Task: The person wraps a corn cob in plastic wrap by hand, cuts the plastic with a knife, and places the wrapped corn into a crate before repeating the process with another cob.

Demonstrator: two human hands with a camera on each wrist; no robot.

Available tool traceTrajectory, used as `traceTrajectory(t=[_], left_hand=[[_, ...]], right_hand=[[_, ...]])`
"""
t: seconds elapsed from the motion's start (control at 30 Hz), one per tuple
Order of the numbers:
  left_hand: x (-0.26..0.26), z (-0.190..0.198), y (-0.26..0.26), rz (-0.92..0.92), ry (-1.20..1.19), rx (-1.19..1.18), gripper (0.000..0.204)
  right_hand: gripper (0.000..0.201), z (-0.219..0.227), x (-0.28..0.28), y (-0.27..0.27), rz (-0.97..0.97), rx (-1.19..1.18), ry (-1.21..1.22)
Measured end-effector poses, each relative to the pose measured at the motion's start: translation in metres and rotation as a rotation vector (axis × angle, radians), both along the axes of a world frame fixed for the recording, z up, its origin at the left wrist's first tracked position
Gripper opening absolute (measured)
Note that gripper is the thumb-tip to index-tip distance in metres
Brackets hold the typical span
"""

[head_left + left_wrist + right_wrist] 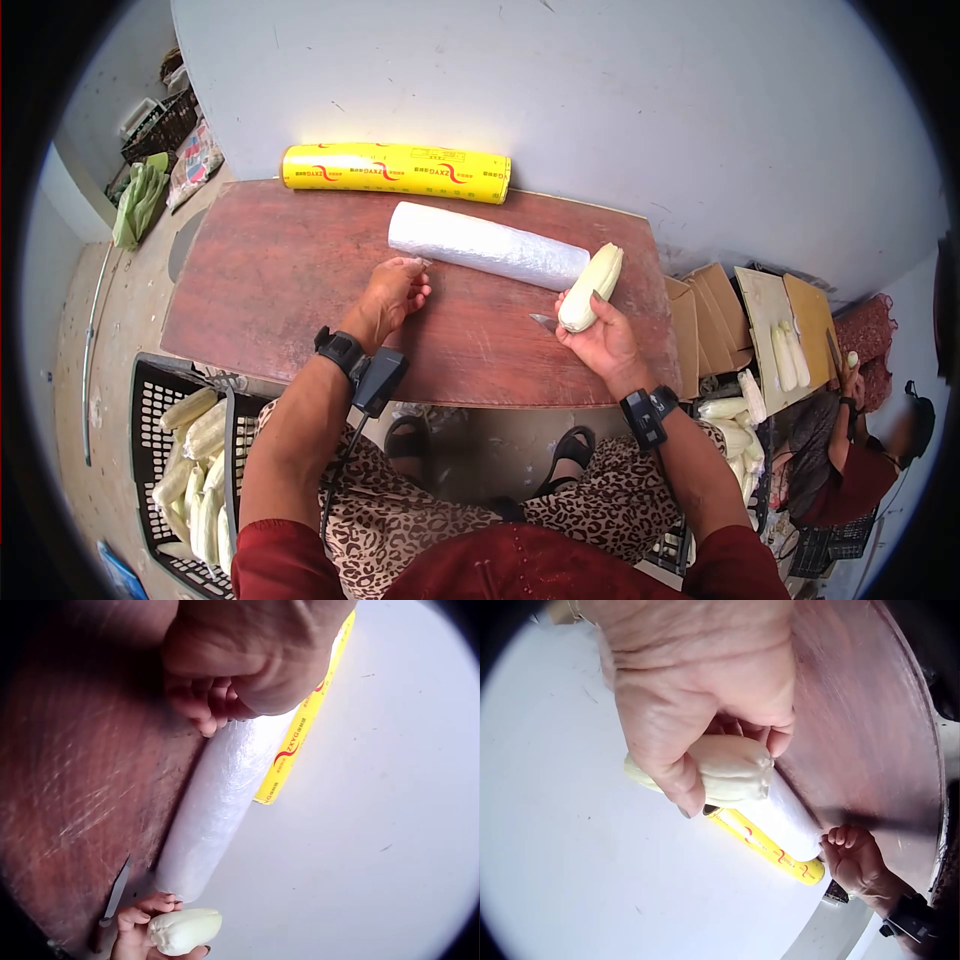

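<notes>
The right hand's fingers and thumb curl round a pale corn cob by the film roll's right end; a knife lies just left of them; the left hand's fingers bend inward at the roll's near edge, pinching or not I cannot tell; tabletop spreads between both hands; beyond, a yellow roll lies along its far edge.

Pale corn ear, in right hand, white film roll beside
</notes>
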State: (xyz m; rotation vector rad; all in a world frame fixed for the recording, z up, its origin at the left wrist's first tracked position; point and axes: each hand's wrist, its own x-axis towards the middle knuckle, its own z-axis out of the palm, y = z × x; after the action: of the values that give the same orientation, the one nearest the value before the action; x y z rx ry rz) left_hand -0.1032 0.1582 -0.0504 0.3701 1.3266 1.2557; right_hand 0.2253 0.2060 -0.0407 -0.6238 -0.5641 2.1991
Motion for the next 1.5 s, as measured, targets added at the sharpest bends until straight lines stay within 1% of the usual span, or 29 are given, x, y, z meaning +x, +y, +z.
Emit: traceTrajectory(t=[0.13,0.23,0.43,0.53,0.63,0.73,0.83,0.93,1.03,1.13,1.33,1.5], left_hand=[[-0.004,0.0,-0.002,0.014,0.036,-0.013,0.012],[-0.008,-0.005,-0.003,0.048,0.016,-0.07,0.016],[-0.009,-0.008,-0.004,0.0,-0.099,-0.059,0.042],[-0.003,-0.002,-0.004,0.017,-0.094,-0.059,0.057],[-0.002,0.001,-0.004,-0.025,-0.122,-0.032,0.059],[0.001,0.005,-0.002,-0.07,-0.126,-0.058,0.048],[0.002,-0.002,0.002,-0.124,-0.116,-0.051,0.037],[0.001,-0.007,0.004,-0.119,-0.112,-0.031,0.023],[0.001,-0.009,0.006,-0.07,-0.07,0.014,0.018],[0.002,-0.007,0.005,-0.023,-0.027,0.003,0.013],[-0.008,-0.002,-0.001,-0.017,-0.005,-0.022,0.007],[-0.02,0.002,-0.011,-0.083,0.092,-0.083,0.007]], right_hand=[[0.049,0.0,0.012,-0.006,0.023,-0.003,-0.05],[0.048,-0.002,0.019,-0.007,0.049,-0.007,-0.053],[0.047,0.01,0.015,-0.012,0.058,-0.015,0.006],[0.047,0.016,0.01,-0.01,0.079,-0.014,0.069],[0.046,0.019,0.005,-0.009,0.1,0.012,0.1],[0.045,0.02,0.001,-0.007,0.1,0.025,0.102],[0.045,0.018,-0.002,-0.003,0.066,0.018,0.099],[0.045,0.013,-0.004,0.002,0.036,0.007,0.101],[0.045,0.01,-0.005,0.005,0.005,-0.011,0.079],[0.044,0.005,-0.003,0.006,-0.02,-0.016,0.056],[0.044,0.001,0.011,0.005,-0.009,-0.001,0.015],[0.044,0.003,0.025,-0.001,-0.007,0.014,-0.058]])
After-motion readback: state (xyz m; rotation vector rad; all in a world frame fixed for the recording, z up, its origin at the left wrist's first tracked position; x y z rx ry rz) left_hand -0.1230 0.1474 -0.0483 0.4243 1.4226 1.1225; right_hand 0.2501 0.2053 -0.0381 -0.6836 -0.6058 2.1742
